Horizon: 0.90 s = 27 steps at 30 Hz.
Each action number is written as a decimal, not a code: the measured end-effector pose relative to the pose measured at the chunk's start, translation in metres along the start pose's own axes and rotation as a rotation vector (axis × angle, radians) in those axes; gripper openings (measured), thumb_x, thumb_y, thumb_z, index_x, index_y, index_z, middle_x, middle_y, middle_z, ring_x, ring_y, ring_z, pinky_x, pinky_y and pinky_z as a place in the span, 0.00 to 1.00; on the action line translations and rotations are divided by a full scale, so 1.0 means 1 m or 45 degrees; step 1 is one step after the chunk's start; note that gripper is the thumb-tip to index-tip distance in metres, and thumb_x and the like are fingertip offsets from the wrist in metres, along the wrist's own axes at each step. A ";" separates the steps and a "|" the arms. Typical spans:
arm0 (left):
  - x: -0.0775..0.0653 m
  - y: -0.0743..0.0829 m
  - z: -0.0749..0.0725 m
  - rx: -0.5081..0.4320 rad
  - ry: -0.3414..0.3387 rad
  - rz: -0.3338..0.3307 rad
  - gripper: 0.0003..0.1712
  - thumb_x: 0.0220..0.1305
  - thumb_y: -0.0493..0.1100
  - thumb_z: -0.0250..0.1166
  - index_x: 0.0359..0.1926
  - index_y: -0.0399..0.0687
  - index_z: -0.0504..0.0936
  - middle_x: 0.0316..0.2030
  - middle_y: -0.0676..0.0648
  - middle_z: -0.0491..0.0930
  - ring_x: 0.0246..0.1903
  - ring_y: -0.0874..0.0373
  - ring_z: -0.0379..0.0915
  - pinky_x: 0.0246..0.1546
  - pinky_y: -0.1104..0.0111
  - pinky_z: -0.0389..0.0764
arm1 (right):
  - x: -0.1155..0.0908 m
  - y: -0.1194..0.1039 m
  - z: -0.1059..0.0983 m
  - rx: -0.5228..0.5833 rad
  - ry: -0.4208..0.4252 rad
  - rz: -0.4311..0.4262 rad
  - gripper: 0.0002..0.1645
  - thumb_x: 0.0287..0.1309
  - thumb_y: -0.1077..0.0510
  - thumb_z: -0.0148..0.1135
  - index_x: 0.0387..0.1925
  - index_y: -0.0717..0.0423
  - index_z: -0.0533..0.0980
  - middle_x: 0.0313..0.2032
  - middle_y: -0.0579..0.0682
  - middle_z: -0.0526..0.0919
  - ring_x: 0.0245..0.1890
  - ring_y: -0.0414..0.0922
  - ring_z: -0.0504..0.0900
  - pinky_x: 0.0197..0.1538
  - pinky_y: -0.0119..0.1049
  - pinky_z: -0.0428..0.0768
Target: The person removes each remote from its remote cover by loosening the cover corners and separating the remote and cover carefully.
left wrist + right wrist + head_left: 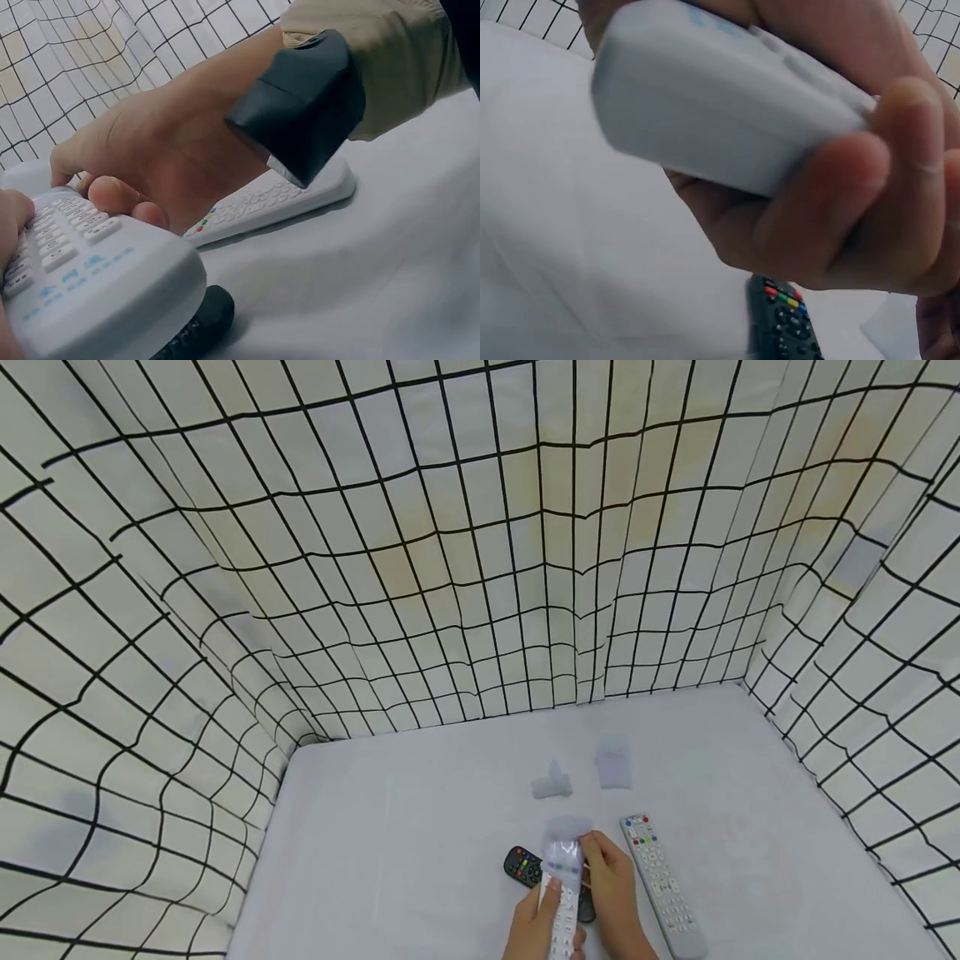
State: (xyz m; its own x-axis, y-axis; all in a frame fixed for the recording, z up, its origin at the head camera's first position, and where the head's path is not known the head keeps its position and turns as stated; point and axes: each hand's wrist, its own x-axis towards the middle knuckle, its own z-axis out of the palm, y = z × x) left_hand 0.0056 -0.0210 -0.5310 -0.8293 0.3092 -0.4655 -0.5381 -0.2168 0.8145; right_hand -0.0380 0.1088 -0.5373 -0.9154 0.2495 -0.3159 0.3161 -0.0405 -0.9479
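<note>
My left hand grips a white remote control, its thumb lying on the buttons. In the right wrist view, the left fingers curl up round the remote's underside. Shiny clear film covers the remote's far end, blurring its coloured buttons. A clear plastic sleeve spreads out past that end. At the right edge of this end, my right hand pinches the plastic between thumb and fingertips. Below the held remote lies a black remote control, partly hidden by it and the hands.
A second, longer white remote control lies on the white tabletop to the right of my hands. Farther back are a crumpled plastic piece and a flatter one. Black-gridded white curtains enclose the back and sides.
</note>
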 end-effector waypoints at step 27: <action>0.003 -0.002 0.016 0.272 -0.007 0.110 0.26 0.80 0.56 0.54 0.58 0.37 0.76 0.19 0.50 0.76 0.17 0.63 0.73 0.20 0.73 0.74 | 0.014 -0.010 -0.016 0.124 0.287 -0.038 0.24 0.77 0.48 0.58 0.31 0.64 0.82 0.27 0.39 0.73 0.36 0.36 0.70 0.38 0.26 0.71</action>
State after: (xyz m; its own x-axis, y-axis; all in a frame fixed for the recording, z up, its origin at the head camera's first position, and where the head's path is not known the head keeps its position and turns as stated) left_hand 0.0067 -0.0050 -0.5290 -0.8697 0.3032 -0.3894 -0.4205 -0.0420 0.9063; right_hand -0.0496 0.1282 -0.5319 -0.8418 0.4609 -0.2809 0.2544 -0.1202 -0.9596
